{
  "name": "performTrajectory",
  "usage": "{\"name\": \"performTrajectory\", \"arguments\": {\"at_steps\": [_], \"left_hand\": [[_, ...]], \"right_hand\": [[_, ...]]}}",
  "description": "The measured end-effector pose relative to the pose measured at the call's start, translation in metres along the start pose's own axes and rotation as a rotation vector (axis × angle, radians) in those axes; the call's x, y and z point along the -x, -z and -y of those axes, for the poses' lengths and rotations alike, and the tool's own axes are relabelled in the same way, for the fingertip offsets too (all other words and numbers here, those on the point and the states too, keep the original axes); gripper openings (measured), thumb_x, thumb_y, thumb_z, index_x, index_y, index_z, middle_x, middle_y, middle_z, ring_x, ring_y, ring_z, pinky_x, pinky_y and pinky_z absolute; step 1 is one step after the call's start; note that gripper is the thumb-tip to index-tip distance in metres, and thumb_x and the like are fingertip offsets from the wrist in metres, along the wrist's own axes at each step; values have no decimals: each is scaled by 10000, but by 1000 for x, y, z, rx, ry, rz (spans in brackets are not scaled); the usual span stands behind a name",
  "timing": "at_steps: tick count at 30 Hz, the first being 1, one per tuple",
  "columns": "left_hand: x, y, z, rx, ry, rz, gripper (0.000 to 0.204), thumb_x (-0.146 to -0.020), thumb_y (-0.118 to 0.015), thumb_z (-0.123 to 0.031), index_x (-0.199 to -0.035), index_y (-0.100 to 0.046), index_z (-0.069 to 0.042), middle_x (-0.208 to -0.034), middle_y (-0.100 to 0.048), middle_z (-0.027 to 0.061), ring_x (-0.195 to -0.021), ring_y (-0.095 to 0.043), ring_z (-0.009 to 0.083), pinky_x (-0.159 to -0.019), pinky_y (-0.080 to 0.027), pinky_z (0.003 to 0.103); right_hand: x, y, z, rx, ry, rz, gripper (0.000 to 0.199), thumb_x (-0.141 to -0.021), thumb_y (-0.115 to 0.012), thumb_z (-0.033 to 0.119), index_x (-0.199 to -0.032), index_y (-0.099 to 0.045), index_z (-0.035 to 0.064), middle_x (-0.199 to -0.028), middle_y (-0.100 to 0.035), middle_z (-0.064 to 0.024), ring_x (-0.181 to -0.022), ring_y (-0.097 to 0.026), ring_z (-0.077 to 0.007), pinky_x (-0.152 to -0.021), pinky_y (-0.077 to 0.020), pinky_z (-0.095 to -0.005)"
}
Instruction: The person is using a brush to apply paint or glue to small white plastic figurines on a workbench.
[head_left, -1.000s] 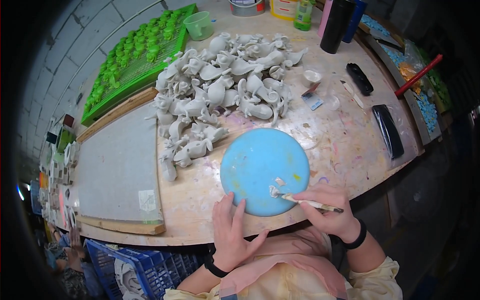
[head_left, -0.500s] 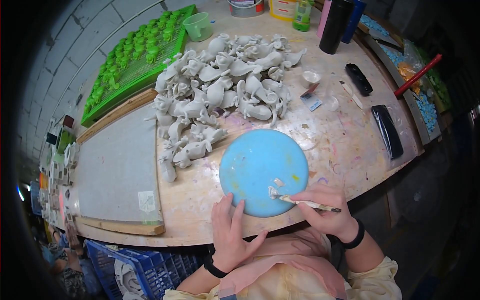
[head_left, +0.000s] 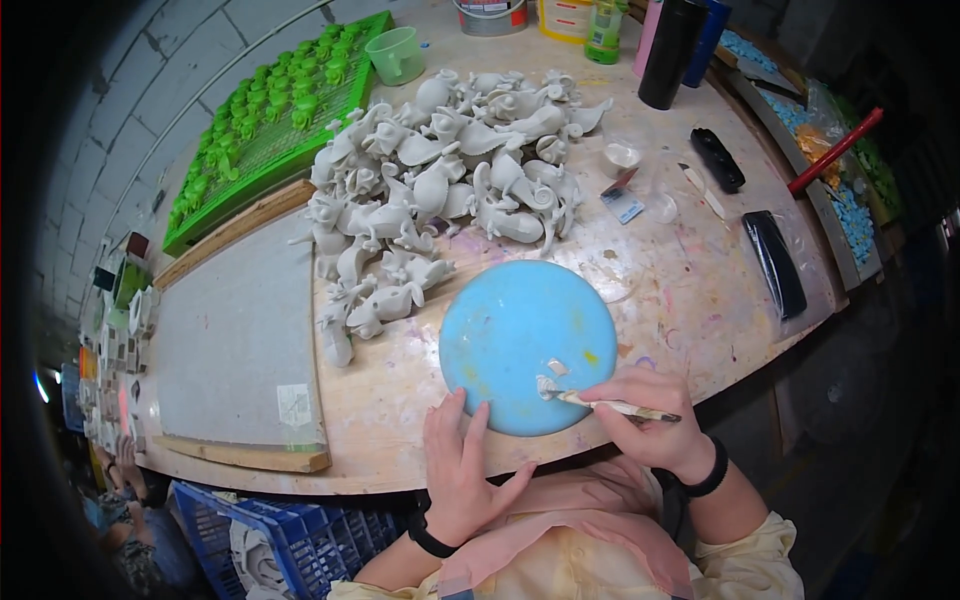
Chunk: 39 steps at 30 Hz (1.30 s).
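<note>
A round light-blue disc (head_left: 520, 320) lies flat at the table's near edge, with yellowish stains on it. My left hand (head_left: 463, 470) rests at its lower left rim, fingers spread, the fingertips touching the rim. Between the fingers of my right hand (head_left: 650, 415) is a slim tool (head_left: 625, 408) with a pale, smeared handle; whether it is a brush or a small spatula I cannot tell. Its tip meets a whitish dab (head_left: 546, 385) on the disc, and a second small pale lump (head_left: 557, 367) sits just beyond.
Grey chameleon-like figures (head_left: 440, 185) are heaped behind the disc. To the left lie a wood-edged grey board (head_left: 240, 330) and a green rack (head_left: 265, 130) of green pieces. A black case (head_left: 774, 265) and craft knife (head_left: 703, 190) lie right. A blue crate (head_left: 290, 545) stands below the table.
The tool's tip has shifted very slightly in the whitish dab. My left hand stays at the disc's rim. At the far left, another person's hands have moved.
</note>
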<state>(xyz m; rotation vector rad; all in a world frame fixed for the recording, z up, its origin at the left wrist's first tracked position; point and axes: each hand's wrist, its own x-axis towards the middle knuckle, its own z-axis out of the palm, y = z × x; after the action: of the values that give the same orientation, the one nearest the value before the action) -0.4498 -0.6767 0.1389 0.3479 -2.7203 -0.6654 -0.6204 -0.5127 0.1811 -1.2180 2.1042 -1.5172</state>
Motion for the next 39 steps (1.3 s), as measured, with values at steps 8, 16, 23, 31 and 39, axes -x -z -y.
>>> {"name": "performTrajectory", "arguments": {"at_steps": [8, 16, 23, 31, 39], "left_hand": [[0, -1, 0, 2, -11, -10, 799, -646, -770, -336, -1272, -413, 9, -1333, -335, 291, -1203, -367, 450, -1004, -272, 587], [0, 0, 0, 0, -11, -7, 802, -643, -773, -326, -1275, -409, 6, -1334, -331, 289, -1203, -369, 447, -999, -277, 587], [1, 0, 0, -1, 1, -2, 803, -649, -770, -330, -1279, -406, 9, -1339, -328, 287, -1218, -362, 445, -999, -276, 589], [0, -1, -1, 9, -8, -1, 808, -631, -778, -278, -1277, -395, 22, -1338, -317, 303, -1214, -352, 454, -1026, -254, 554], [1, 2, -2, 0, 1, 6, 813, -624, -780, -258, -1282, -393, 21, -1347, -309, 299, -1220, -346, 455, -1033, -247, 546]], "right_hand": [[2, -2, -5, 0, 43, -80, 173, -743, -620, -27, -898, -685, 13, -736, -638, -103, -599, -601, -170, -534, -447, -248], [13, 7, -4, 19, 51, -41, 201, -713, -588, -35, -889, -684, -14, -721, -633, -121, -567, -552, -181, -495, -402, -261], [29, -1, -15, 121, 182, -53, 267, -712, -634, -32, -974, -662, 12, -756, -598, -97, -606, -556, -206, -523, -433, -285], [51, -2, -24, 418, 345, -35, 388, -619, -686, -15, -1001, -659, 46, -712, -530, -50, -596, -526, -206, -505, -424, -299], [62, -8, -31, 460, 369, -34, 356, -645, -678, -6, -997, -654, 34, -735, -544, -75, -603, -535, -226, -506, -439, -304]]}}
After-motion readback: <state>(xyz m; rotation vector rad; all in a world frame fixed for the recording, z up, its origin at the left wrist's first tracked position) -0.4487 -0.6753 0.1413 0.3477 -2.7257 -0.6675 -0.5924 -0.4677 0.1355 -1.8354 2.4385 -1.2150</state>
